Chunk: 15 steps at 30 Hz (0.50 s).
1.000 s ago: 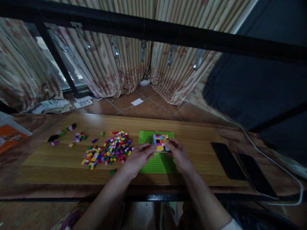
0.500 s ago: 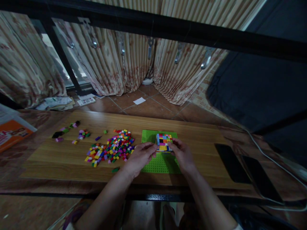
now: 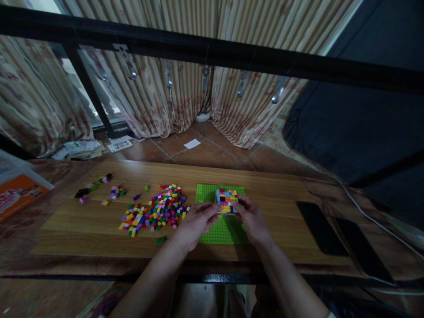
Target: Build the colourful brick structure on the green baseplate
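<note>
My left hand point(image 3: 195, 225) and right hand point(image 3: 250, 218) are closed on the multicoloured brick block point(image 3: 227, 201) from opposite sides, over the green baseplate point(image 3: 215, 234), lower centre of frame. Its long axis cannot be determined.

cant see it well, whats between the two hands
Head view: a multicoloured brick block between left hand and right hand, over a green baseplate.
</note>
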Each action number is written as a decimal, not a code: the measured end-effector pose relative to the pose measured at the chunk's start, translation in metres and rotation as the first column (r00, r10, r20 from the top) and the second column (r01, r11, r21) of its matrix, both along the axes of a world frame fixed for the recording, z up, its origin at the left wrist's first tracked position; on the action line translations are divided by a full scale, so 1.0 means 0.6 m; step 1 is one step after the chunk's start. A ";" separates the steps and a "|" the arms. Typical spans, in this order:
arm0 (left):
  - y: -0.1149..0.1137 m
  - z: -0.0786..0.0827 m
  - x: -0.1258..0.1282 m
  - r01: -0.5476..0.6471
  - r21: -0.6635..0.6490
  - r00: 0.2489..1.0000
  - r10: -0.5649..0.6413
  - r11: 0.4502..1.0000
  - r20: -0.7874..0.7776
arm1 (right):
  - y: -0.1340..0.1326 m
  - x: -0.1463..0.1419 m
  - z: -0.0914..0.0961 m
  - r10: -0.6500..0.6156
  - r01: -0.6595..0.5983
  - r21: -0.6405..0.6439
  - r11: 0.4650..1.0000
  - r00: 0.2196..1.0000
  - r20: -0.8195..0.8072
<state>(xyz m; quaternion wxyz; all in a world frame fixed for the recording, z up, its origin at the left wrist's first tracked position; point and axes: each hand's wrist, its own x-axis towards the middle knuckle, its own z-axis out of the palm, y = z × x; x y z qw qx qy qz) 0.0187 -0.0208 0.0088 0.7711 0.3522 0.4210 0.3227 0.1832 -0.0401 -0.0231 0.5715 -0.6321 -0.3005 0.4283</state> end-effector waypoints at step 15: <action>-0.002 0.032 -0.006 0.001 -0.342 0.902 0.147 0.940 0.407 | -0.056 -0.029 0.071 0.218 -0.498 0.228 0.837 0.685 0.695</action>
